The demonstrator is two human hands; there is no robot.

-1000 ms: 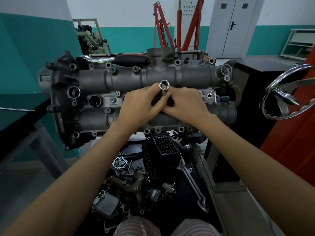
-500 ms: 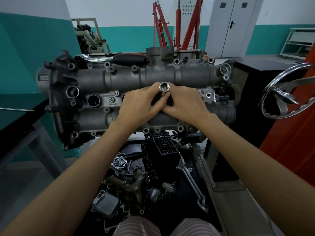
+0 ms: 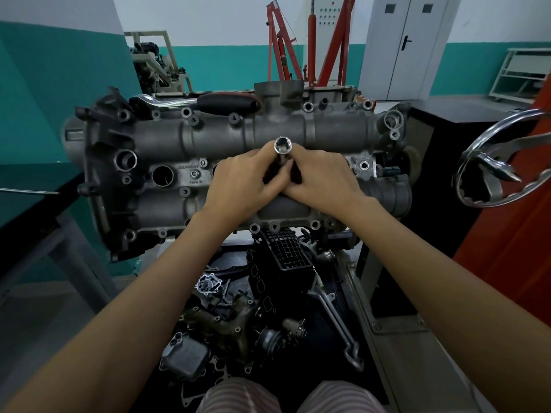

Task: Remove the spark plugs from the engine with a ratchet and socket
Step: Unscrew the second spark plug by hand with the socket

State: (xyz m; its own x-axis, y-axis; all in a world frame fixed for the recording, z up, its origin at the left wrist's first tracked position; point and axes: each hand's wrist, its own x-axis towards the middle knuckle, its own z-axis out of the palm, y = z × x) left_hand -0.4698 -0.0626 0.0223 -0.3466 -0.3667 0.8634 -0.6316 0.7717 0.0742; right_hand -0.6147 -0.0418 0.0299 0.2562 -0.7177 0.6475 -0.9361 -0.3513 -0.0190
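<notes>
A grey engine cylinder head (image 3: 190,138) faces me on its stand. A long chrome socket (image 3: 283,146) stands up out of a plug well near the middle, its hollow end toward me. My left hand (image 3: 241,183) and my right hand (image 3: 322,180) both pinch its shaft from either side, fingers touching each other. The well beneath them is hidden by the fingers. An open plug well (image 3: 162,176) shows further left. The ratchet (image 3: 208,102), with chrome shaft and black grip, lies along the far top edge of the engine. No spark plug is visible.
Loose engine parts fill a black tray (image 3: 301,317) below the engine: an intake manifold (image 3: 286,257), an oil cooler (image 3: 186,356), a long metal bracket (image 3: 337,320). A chrome hand wheel (image 3: 504,162) juts in at right. A red engine crane (image 3: 310,43) stands behind.
Both hands stay on the socket; it has shifted only slightly, and the fingers have closed a bit tighter around its shaft.
</notes>
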